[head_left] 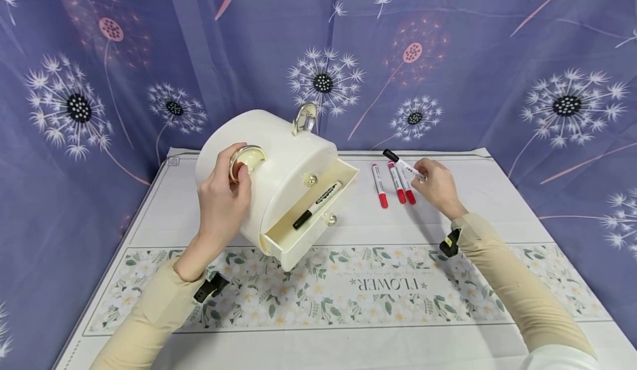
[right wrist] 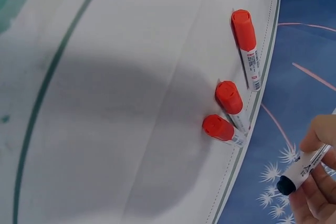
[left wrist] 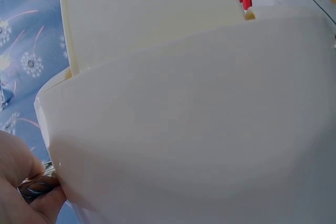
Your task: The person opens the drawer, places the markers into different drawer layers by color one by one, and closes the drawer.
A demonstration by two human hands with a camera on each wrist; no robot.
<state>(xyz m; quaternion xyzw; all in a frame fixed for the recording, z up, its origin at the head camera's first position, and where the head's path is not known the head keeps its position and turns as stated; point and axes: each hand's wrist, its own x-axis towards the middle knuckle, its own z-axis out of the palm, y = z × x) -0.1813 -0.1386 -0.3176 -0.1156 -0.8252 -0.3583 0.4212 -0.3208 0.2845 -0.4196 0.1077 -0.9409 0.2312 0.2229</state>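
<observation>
My left hand (head_left: 224, 198) grips one silver ring handle (head_left: 244, 151) of a cream rounded storage box (head_left: 259, 137), which is tilted. A second ring handle (head_left: 305, 118) stands on its far side. One drawer (head_left: 293, 254) is pulled out, and a black-capped white marker (head_left: 318, 204) lies inside it. In the left wrist view the box's smooth wall (left wrist: 173, 108) fills most of the frame. Over to the right, my right hand (head_left: 438, 187) pinches another black-capped marker (head_left: 409, 168), held above the table. The same marker (right wrist: 304, 171) appears in the right wrist view, dark end showing.
Three red-capped markers (head_left: 378, 187) lie side by side on the table just left of my right hand. A white cloth (head_left: 358, 342) with a floral band (head_left: 348, 298) covers the table. Behind it hangs a blue dandelion curtain (head_left: 269, 55).
</observation>
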